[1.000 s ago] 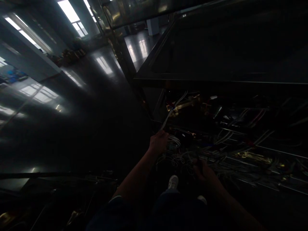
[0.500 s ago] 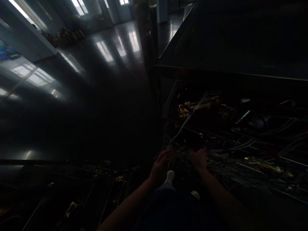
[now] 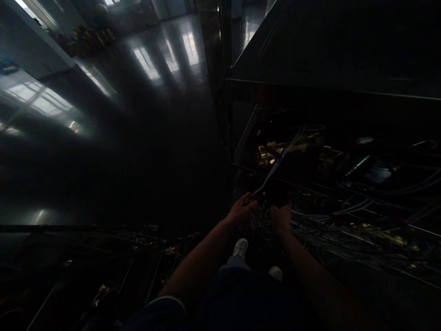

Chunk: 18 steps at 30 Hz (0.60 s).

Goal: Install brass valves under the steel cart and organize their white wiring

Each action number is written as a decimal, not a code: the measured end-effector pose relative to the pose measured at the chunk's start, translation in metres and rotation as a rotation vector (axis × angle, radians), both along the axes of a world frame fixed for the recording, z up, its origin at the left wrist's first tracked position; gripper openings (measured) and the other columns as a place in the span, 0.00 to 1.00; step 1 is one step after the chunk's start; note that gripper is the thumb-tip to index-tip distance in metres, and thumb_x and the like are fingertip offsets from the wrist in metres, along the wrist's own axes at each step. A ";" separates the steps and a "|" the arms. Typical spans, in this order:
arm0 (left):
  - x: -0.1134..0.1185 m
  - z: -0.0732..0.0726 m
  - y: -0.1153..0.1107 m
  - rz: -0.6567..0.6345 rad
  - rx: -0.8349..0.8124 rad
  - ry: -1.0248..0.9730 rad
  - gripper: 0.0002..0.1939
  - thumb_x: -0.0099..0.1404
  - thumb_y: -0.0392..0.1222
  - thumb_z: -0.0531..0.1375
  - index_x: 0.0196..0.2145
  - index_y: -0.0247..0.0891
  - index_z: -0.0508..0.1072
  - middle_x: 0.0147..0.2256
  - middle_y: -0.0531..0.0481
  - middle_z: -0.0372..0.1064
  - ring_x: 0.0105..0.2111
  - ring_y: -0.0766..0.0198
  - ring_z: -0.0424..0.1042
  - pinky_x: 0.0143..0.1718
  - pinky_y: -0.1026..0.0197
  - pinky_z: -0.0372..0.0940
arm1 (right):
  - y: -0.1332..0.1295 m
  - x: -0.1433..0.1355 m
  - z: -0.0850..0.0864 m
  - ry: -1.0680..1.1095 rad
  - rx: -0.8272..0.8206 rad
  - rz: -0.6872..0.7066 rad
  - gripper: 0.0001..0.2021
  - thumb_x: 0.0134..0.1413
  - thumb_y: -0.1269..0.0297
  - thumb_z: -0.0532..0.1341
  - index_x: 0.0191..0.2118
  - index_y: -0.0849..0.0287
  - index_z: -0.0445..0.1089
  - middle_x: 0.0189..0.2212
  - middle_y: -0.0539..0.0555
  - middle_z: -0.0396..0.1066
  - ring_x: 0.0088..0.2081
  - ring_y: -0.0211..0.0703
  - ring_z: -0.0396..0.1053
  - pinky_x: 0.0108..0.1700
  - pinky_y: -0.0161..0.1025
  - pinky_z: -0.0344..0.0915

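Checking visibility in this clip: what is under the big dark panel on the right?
Below the dark panel, gold-coloured parts show, and pale wires slant down toward the left hand. Whatever lies farther back is covered by the panel or lost in shadow.

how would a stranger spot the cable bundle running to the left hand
From the dark rack at right, go to the brassy parts. The pale cable bundle slopes from there towards the left hand, smoother than the tangled wires below.
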<state>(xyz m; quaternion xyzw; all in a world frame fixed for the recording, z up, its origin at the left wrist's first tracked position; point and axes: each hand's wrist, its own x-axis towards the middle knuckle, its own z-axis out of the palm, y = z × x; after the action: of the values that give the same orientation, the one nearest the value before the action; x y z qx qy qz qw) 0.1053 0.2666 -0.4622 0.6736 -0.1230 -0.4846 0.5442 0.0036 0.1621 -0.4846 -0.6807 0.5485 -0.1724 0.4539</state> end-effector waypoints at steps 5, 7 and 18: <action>0.023 -0.002 -0.001 -0.286 0.122 -0.398 0.19 0.63 0.35 0.50 0.51 0.36 0.68 0.37 0.47 0.71 0.38 0.63 0.70 0.42 0.60 0.65 | -0.011 0.007 0.003 -0.002 0.019 0.008 0.28 0.38 0.66 0.53 0.51 0.69 0.61 0.45 0.67 0.68 0.48 0.56 0.65 0.50 0.44 0.61; 0.030 0.001 0.000 -0.435 0.227 -0.709 0.19 0.60 0.34 0.54 0.49 0.39 0.69 0.41 0.46 0.69 0.42 0.60 0.68 0.44 0.59 0.63 | -0.013 0.004 0.006 -0.014 0.032 0.024 0.27 0.38 0.66 0.54 0.49 0.66 0.63 0.43 0.65 0.69 0.46 0.56 0.66 0.48 0.43 0.62; 0.044 0.039 0.040 -0.401 0.115 -0.506 0.11 0.53 0.40 0.63 0.35 0.33 0.74 0.31 0.50 0.73 0.30 0.65 0.70 0.33 0.63 0.64 | -0.001 -0.014 0.016 -0.179 0.118 0.127 0.23 0.40 0.56 0.57 0.44 0.63 0.62 0.41 0.61 0.68 0.43 0.51 0.66 0.46 0.45 0.64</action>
<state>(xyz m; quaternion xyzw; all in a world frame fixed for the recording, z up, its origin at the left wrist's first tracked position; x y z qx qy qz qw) 0.1493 0.3063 -0.4228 0.7647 -0.3569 -0.4055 0.3513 -0.0102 0.1610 -0.4684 -0.6681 0.4707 -0.1704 0.5504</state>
